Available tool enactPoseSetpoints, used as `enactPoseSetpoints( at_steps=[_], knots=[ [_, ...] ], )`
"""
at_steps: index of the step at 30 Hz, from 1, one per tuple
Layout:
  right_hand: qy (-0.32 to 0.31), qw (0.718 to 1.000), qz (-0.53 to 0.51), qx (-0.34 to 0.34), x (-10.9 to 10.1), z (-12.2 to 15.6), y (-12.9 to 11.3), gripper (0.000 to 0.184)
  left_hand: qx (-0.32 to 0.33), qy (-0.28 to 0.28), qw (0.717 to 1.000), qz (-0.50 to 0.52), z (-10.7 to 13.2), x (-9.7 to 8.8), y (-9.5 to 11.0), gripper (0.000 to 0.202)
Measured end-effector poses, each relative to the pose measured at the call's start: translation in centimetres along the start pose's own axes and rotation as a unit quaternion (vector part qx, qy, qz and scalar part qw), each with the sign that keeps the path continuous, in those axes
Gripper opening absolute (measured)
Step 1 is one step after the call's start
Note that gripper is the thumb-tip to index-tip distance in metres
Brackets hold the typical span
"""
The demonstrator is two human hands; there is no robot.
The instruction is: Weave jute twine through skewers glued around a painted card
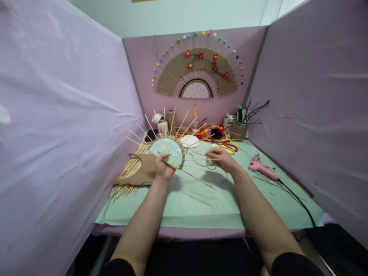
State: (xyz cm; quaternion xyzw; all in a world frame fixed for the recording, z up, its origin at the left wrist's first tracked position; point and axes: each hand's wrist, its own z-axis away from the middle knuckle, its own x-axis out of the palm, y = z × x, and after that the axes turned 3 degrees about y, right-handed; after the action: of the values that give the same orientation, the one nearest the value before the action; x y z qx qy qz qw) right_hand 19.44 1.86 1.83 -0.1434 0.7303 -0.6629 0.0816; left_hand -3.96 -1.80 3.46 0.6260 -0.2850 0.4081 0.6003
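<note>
My left hand [163, 167] grips the lower edge of a half-round fan piece [169, 150], pale blue with yellow patches, from which several thin wooden sticks [184, 120] radiate. It is held up above the green table mat [198, 203]. My right hand [222, 158] is pinched on a thin twine [214, 168] beside the fan's right-hand sticks; a loop of it trails down to the mat.
A bundle of sticks on brown card [135, 172] lies left of my left hand. A pink glue gun [263, 168] with a black cord lies at the right. Pipe cleaners, jars and a cup of tools [239, 128] crowd the back. A finished fan [198, 73] hangs on the rear panel.
</note>
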Motion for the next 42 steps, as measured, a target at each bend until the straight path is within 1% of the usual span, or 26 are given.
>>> enactPoseSetpoints(
  at_steps=[1, 2, 3, 4, 5, 6, 7, 9, 12, 14, 18, 21, 24, 27, 29, 34, 37, 39, 42],
  knots=[
    [-0.052, 0.997, 0.053, 0.014, 0.7, 0.3, 0.0, 0.029, -0.001, 0.000, 1.000, 0.002, 0.0, 0.0, 0.0, 0.047],
    [-0.114, 0.988, 0.104, 0.025, 1.5, 0.6, 0.1, 0.029, -0.004, 0.000, 1.000, 0.002, 0.0, 0.0, -0.1, 0.046],
    [-0.179, 0.973, 0.144, 0.031, 2.3, 0.9, 0.1, 0.028, -0.011, 0.001, 1.000, 0.001, 0.0, 0.0, -0.3, 0.046],
    [-0.228, 0.958, 0.168, 0.033, 2.9, 1.1, 0.1, 0.026, -0.023, 0.000, 1.000, -0.001, 0.1, 0.0, -0.4, 0.047],
    [-0.259, 0.949, 0.180, 0.030, 3.5, 1.3, 0.2, 0.024, -0.039, -0.003, 0.999, -0.003, 0.1, 0.0, -0.6, 0.046],
    [-0.273, 0.944, 0.182, 0.024, 3.9, 1.5, 0.3, 0.022, -0.056, -0.010, 0.998, -0.005, 0.1, -0.1, -0.8, 0.046],
    [-0.275, 0.946, 0.173, 0.016, 4.1, 1.5, 0.3, 0.021, -0.069, -0.021, 0.997, -0.008, 0.2, -0.1, -1.0, 0.046],
    [-0.256, 0.959, 0.122, 0.002, 4.2, 1.4, 0.4, 0.023, -0.078, -0.036, 0.996, -0.012, 0.3, -0.1, -1.3, 0.046],
    [-0.193, 0.981, 0.006, -0.018, 4.0, 1.1, 0.6, 0.039, -0.074, -0.031, 0.997, -0.018, 0.3, -0.1, -1.5, 0.046],
    [-0.148, 0.987, -0.044, -0.036, 4.1, 1.0, 0.8, 0.041, -0.072, -0.027, 0.997, -0.023, 0.3, -0.1, -1.6, 0.045],
    [-0.073, 0.992, -0.094, -0.051, 5.0, 0.7, 1.4, 0.041, -0.061, -0.032, 0.997, -0.023, 0.4, -0.1, -2.0, 0.045],
    [-0.029, 0.991, -0.121, -0.040, 5.2, 0.4, 1.9, 0.035, -0.052, -0.072, 0.995, -0.034, 0.8, 0.1, -2.5, 0.051],
    [0.003, 0.988, -0.149, -0.042, 4.9, 0.0, 2.1, 0.029, -0.047, -0.119, 0.989, -0.071, 1.3, 0.4, -3.2, 0.060],
    [0.036, 0.986, -0.157, -0.037, 4.5, -0.3, 2.0, 0.026, -0.040, -0.130, 0.986, -0.099, 1.5, 0.4, -4.0, 0.062],
    [0.033, 0.987, -0.154, -0.024, 4.5, -0.3, 1.9, 0.025, -0.047, -0.132, 0.984, -0.107, 1.5, 0.3, -4.2, 0.061],
    [-0.043, 0.983, -0.178, 0.012, 4.9, 0.1, 1.6, 0.028, -0.067, -0.132, 0.983, -0.107, 1.3, 0.2, -4.0, 0.054],
    [-0.048, 0.981, -0.184, 0.034, 4.9, 0.2, 1.8, 0.028, -0.088, -0.126, 0.984, -0.095, 1.3, 0.3, -3.6, 0.044],
    [-0.053, 0.982, -0.179, 0.035, 4.8, 0.1, 2.0, 0.026, -0.099, -0.126, 0.983, -0.086, 1.2, 0.4, -3.5, 0.040],
    [-0.089, 0.981, -0.168, 0.033, 4.5, 0.1, 2.1, 0.025, -0.113, -0.127, 0.982, -0.081, 1.3, 0.5, -3.3, 0.039]
  ],
)
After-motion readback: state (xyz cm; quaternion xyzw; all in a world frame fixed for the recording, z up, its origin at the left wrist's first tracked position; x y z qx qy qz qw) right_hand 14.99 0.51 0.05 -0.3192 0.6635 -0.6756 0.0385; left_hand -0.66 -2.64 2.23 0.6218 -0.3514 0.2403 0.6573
